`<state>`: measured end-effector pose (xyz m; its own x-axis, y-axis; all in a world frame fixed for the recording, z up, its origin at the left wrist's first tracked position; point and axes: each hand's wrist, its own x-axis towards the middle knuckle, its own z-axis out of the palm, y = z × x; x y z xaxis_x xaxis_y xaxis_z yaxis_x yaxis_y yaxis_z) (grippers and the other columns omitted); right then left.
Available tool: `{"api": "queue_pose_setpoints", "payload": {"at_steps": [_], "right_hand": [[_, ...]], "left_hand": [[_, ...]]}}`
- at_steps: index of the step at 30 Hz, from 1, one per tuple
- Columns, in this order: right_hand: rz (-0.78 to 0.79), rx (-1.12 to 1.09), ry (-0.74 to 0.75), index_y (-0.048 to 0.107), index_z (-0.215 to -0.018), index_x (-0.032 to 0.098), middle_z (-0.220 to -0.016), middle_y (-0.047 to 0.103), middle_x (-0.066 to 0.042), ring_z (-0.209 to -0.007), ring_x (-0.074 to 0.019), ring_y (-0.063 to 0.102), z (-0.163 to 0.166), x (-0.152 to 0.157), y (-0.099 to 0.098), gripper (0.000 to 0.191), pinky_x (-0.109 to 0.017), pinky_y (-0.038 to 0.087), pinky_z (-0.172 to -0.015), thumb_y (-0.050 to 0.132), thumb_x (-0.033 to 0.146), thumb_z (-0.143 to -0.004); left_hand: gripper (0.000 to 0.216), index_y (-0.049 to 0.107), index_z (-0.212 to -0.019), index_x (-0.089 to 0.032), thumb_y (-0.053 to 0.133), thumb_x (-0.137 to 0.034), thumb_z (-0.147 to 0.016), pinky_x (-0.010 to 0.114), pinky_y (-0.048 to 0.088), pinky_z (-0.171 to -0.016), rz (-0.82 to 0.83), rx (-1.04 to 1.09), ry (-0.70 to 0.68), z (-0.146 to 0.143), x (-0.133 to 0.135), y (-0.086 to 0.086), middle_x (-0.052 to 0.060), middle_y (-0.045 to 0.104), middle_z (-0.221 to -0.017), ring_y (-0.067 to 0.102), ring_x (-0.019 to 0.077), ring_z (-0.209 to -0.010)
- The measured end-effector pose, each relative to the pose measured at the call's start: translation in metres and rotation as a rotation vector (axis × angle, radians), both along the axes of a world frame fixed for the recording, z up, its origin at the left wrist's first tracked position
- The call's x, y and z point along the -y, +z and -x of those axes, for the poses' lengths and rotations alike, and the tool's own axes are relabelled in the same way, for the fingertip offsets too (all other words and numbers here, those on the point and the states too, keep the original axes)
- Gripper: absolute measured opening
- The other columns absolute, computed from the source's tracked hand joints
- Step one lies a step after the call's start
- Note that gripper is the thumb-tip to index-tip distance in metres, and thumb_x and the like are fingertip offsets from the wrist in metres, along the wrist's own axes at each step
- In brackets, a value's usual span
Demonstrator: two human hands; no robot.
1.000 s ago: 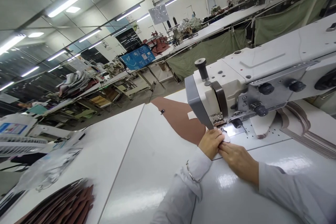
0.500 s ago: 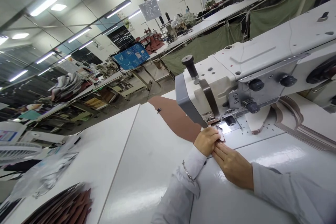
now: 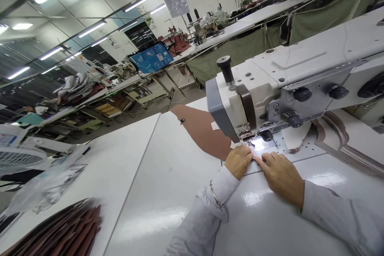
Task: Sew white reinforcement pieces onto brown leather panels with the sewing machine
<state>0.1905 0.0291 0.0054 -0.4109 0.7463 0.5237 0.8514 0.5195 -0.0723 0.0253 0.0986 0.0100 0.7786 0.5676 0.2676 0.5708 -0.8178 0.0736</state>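
Note:
A brown leather-like panel (image 3: 204, 132) lies flat on the white table, its right end running under the head of a white sewing machine (image 3: 255, 76). A pale edge of material (image 3: 248, 152) shows beside the lit needle area. My left hand (image 3: 239, 162) is closed at this edge, fingers bent and pressed together on it, just in front of the presser foot. To its right, my right hand (image 3: 282, 178) has its fingers partly apart, with one fingertip touching the pale edge. My fingers hide much of the material near the needle.
Stacked brown-edged strips (image 3: 345, 144) lie on the machine bed at right. A pile of dark red-brown pieces (image 3: 69, 232) sits at lower left, near a clear plastic bag (image 3: 51, 184). Further back stand worktables and a blue printed bag (image 3: 153, 59).
My right hand has moved right, away from my left hand, and its fingers have spread. A white patch now shows on the panel beside the machine head. The view has shifted slightly.

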Motion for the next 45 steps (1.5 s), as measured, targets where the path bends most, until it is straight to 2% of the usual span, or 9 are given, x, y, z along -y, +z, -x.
{"api": "queue_pose_setpoints", "payload": {"at_steps": [3, 7, 11, 16, 18, 23, 30, 43, 45], "right_hand": [[0.036, 0.121, -0.022, 0.060, -0.096, 0.011, -0.074, 0.048, -0.008, -0.068, -0.0193, 0.039, 0.000, -0.003, -0.001, 0.026, -0.033, 0.027, -0.058, 0.042, 0.006, -0.078], [0.038, 0.122, -0.027, 0.061, -0.090, 0.013, -0.074, 0.047, -0.007, -0.069, -0.0191, 0.037, 0.003, -0.003, -0.003, 0.023, -0.033, 0.025, -0.060, 0.042, 0.006, -0.079], [0.042, 0.076, -0.013, 0.060, -0.086, 0.013, -0.074, 0.047, -0.007, -0.069, -0.0189, 0.037, 0.003, -0.010, 0.000, 0.022, -0.032, 0.025, -0.062, 0.041, 0.005, -0.079], [0.017, 0.055, -0.022, 0.061, -0.087, 0.013, -0.074, 0.048, -0.007, -0.071, -0.0188, 0.037, 0.004, -0.025, 0.003, 0.024, -0.032, 0.025, -0.063, 0.039, 0.005, -0.081], [0.007, 0.045, -0.042, 0.061, -0.087, 0.014, -0.075, 0.049, -0.007, -0.071, -0.0184, 0.038, 0.005, -0.029, 0.003, 0.025, -0.031, 0.026, -0.064, 0.038, 0.006, -0.081], [0.023, 0.030, -0.075, 0.061, -0.089, 0.014, -0.077, 0.050, -0.006, -0.073, -0.0180, 0.039, 0.005, -0.034, 0.001, 0.022, -0.030, 0.029, -0.067, 0.041, 0.008, -0.082], [0.042, 0.031, -0.080, 0.062, -0.093, 0.015, -0.082, 0.053, -0.007, -0.077, -0.0181, 0.042, 0.002, -0.032, 0.001, 0.022, -0.029, 0.032, -0.070, 0.042, 0.010, -0.084], [-0.027, 0.083, -0.069, 0.064, -0.097, 0.017, -0.084, 0.055, -0.006, -0.077, -0.0188, 0.045, -0.004, -0.033, -0.005, 0.024, -0.030, 0.033, -0.068, 0.044, 0.017, -0.084], [-0.025, 0.074, -0.064, 0.064, -0.097, 0.017, -0.083, 0.055, -0.006, -0.077, -0.0186, 0.045, -0.005, -0.033, -0.005, 0.024, -0.030, 0.034, -0.068, 0.043, 0.017, -0.084]], "left_hand": [[0.021, 0.057, -0.086, -0.015, 0.037, -0.018, -0.090, 0.032, 0.047, -0.079, 0.040, 0.026, 0.006, 0.002, 0.006, 0.007, 0.007, 0.060, -0.085, 0.054, 0.0192, -0.093], [0.016, 0.056, -0.091, -0.014, 0.041, -0.020, -0.087, 0.034, 0.047, -0.084, 0.074, 0.051, 0.029, 0.004, 0.015, 0.012, 0.009, 0.059, -0.093, 0.054, 0.0206, -0.098], [0.017, 0.056, -0.090, -0.015, 0.038, -0.016, -0.088, 0.033, 0.049, -0.082, 0.054, 0.056, 0.074, 0.003, 0.014, 0.007, 0.008, 0.060, -0.096, 0.054, 0.0197, -0.097], [0.019, 0.056, -0.093, -0.014, 0.039, -0.010, -0.087, 0.034, 0.047, -0.091, 0.016, 0.085, 0.085, 0.003, 0.002, -0.003, 0.009, 0.060, -0.103, 0.053, 0.0200, -0.104], [0.020, 0.057, -0.095, -0.013, 0.039, -0.010, -0.087, 0.034, 0.048, -0.089, 0.008, 0.071, 0.114, 0.002, -0.003, -0.005, 0.009, 0.061, -0.105, 0.055, 0.0199, -0.101], [0.024, 0.058, -0.095, -0.012, 0.043, -0.003, -0.080, 0.033, 0.051, -0.081, 0.009, -0.060, 0.225, -0.001, -0.013, -0.001, 0.008, 0.064, -0.092, 0.059, 0.0210, -0.088], [0.025, 0.058, -0.093, -0.014, 0.044, -0.001, -0.077, 0.033, 0.050, -0.082, 0.040, -0.121, 0.282, -0.004, -0.016, 0.007, 0.008, 0.062, -0.091, 0.056, 0.0213, -0.095], [0.026, 0.059, -0.090, -0.011, 0.036, -0.001, -0.082, 0.030, 0.045, -0.086, 0.106, -0.088, 0.201, -0.004, -0.016, 0.012, 0.009, 0.060, -0.097, 0.050, 0.0200, -0.102], [0.022, 0.058, -0.094, -0.011, 0.039, -0.007, -0.084, 0.032, 0.043, -0.089, 0.113, -0.054, 0.192, -0.002, -0.017, 0.010, 0.009, 0.060, -0.101, 0.049, 0.0204, -0.103]]}}
